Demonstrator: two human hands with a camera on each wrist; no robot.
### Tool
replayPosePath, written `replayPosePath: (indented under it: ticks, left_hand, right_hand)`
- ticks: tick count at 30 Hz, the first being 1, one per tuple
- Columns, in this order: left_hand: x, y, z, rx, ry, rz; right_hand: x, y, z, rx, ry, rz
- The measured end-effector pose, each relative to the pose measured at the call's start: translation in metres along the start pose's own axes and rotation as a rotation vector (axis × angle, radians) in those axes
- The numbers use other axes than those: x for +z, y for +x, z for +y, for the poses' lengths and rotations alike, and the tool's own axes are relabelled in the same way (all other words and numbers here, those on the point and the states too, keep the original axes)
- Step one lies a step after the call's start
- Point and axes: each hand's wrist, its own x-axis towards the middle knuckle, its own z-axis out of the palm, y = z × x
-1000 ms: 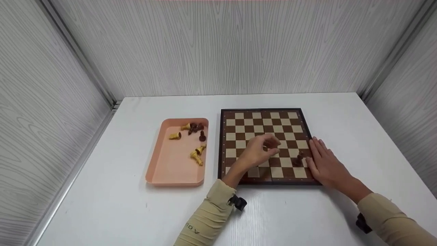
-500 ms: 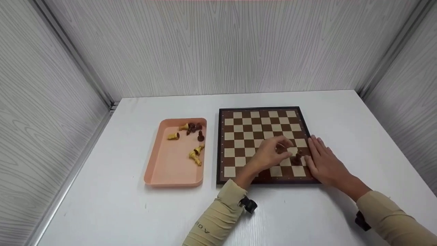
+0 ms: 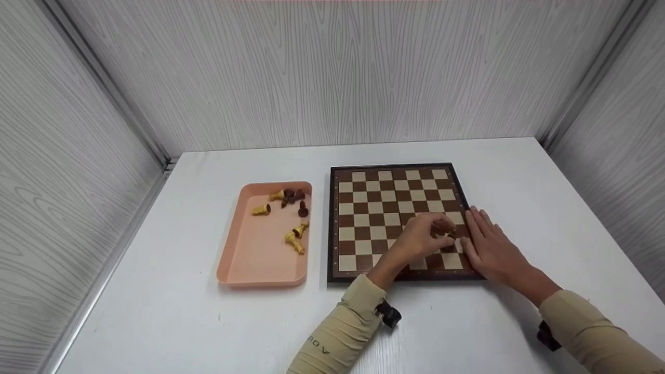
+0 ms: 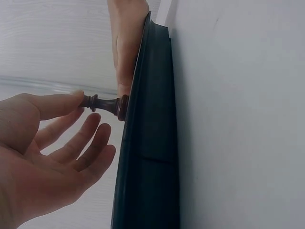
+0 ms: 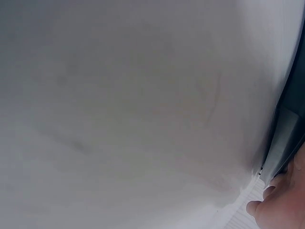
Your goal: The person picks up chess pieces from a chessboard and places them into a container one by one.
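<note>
My left hand [image 3: 415,241] is over the near right part of the chessboard [image 3: 363,221]. Its thumb and index finger pinch the top of a dark brown chess piece [image 4: 108,104], as the left wrist view shows. That piece stands upright with its base at the board, and the other fingers curve loosely beside it. Along the board's right border lies my right hand [image 3: 493,254], fingers straight and pointing away from me, thumb tip over the edge near the piece. Only part of the right hand [image 5: 286,202] appears in the right wrist view, against the board's dark side.
Left of the board sits a pink tray [image 3: 252,252]. Light chess pieces [image 3: 294,242] and dark chess pieces [image 3: 303,210] lie in its far and right parts. The white table [image 3: 260,327] is bounded by a grey wood-grain wall [image 3: 332,72] at the back and similar side walls.
My left hand has moved right across the board to the standing dark chess piece and taken its top between thumb and finger. The right hand has stayed on the board's edge.
</note>
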Motion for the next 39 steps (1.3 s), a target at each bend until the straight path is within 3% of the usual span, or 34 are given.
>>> replayPosePath:
  ticks: [11, 23, 29, 39]
  left_hand:
    - [0.007, 0.006, 0.000, -0.005, 0.116, 0.030]
    - [0.008, 0.008, 0.002, 0.013, 0.101, 0.021]
    - [0.004, 0.011, 0.012, 0.025, 0.096, 0.063]
    - [-0.002, 0.007, 0.021, 0.026, 0.102, 0.048]
  right_hand:
    - [-0.003, 0.000, -0.001, -0.017, -0.002, -0.005]
    - [-0.002, 0.001, 0.000, -0.011, -0.031, -0.015]
    - [-0.003, 0.002, 0.000, -0.018, -0.024, -0.012]
    - [0.000, 0.001, 0.001, 0.000, -0.019, -0.024]
